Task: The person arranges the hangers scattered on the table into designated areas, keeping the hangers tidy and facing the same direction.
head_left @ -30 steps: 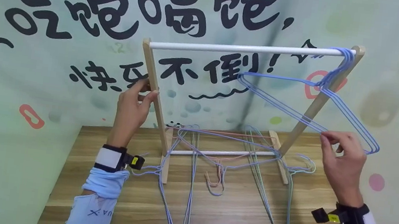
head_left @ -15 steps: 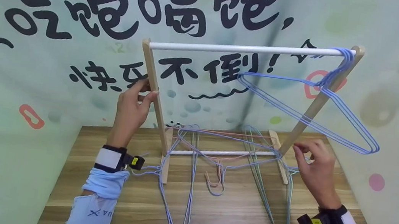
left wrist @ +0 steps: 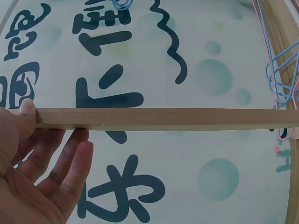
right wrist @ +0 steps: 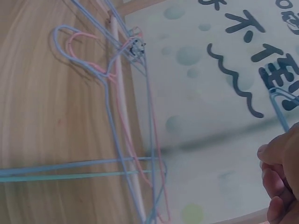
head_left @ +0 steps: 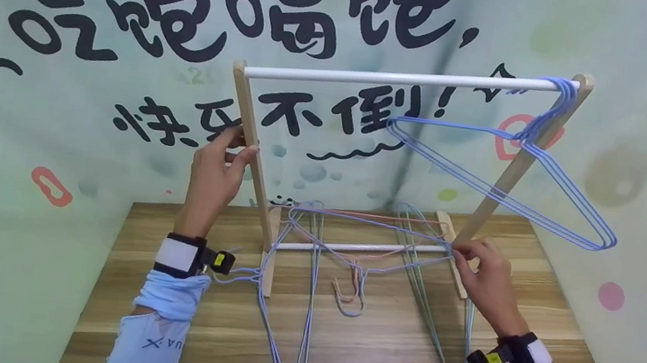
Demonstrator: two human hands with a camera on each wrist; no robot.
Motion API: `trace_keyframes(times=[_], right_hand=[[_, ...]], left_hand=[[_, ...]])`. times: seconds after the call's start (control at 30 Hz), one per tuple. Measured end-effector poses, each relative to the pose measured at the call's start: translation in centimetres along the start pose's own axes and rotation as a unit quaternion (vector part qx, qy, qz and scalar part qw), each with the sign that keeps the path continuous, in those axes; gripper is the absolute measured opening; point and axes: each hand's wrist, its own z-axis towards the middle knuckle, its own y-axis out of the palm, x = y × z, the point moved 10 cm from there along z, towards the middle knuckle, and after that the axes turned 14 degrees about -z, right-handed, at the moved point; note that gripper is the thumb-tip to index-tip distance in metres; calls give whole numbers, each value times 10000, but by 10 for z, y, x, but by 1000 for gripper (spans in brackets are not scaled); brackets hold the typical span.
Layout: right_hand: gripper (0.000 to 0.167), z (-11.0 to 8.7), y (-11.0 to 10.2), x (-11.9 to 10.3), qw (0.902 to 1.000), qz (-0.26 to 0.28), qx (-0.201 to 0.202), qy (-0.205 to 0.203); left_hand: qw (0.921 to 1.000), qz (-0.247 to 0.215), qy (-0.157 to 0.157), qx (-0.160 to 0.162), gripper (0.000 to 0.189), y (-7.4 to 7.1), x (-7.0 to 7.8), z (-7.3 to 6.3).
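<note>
My left hand [head_left: 215,170] pinches the left wooden post [left wrist: 163,119] of a small clothes rack, thumb on one side and fingertips on the other in the left wrist view. Several blue hangers [head_left: 505,198] hang at the right end of the rack's white top bar [head_left: 399,81]. My right hand [head_left: 483,277] is low at the rack's right side, thumb and forefinger right at the corner of a blue hanger [head_left: 399,271] lying over the lower bar. Its fingers [right wrist: 273,179] are bent in the right wrist view; I cannot tell whether they grip that hanger.
A pink hanger [right wrist: 122,109] lies with the blue one across the lower bar [head_left: 352,249]. More blue hangers [head_left: 278,360] lean at the left, and blue and green hangers [head_left: 432,327] at the right, on the wood-patterned floor [head_left: 362,361]. A printed wall [head_left: 88,113] stands behind.
My right hand has let go of the hanging blue hangers and moved down and left to the hanger on the lower bar. My left hand has stayed on the post.
</note>
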Motion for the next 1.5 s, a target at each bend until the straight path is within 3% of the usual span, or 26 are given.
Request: trace_keyframes(times=[0.27,0.57,0.83,0.97,1.27,1.5], right_hand=[[18,-7,37,3,9991,196,-364,-16],[15,-17,77,9,9936,285,-1068,241],[32,-26,109,5,9841,0,-1773,90],[36,-28,118,-1,9830,-32,-1828,-160],[38,-26,118,-22,9818,-661,-1205,-1313],[32,-27,134,-27,9721,-831,-1532,-1573]], left_hand=[[10000,-26,49,13,40,0,1,0],[10000,-7,-14,-18,41,2,1,1],[10000,-5,12,-5,39,2,1,2],[10000,14,-19,-9,40,2,0,2],[10000,21,-20,-13,40,1,0,1],[10000,-57,64,-1,39,0,1,1]])
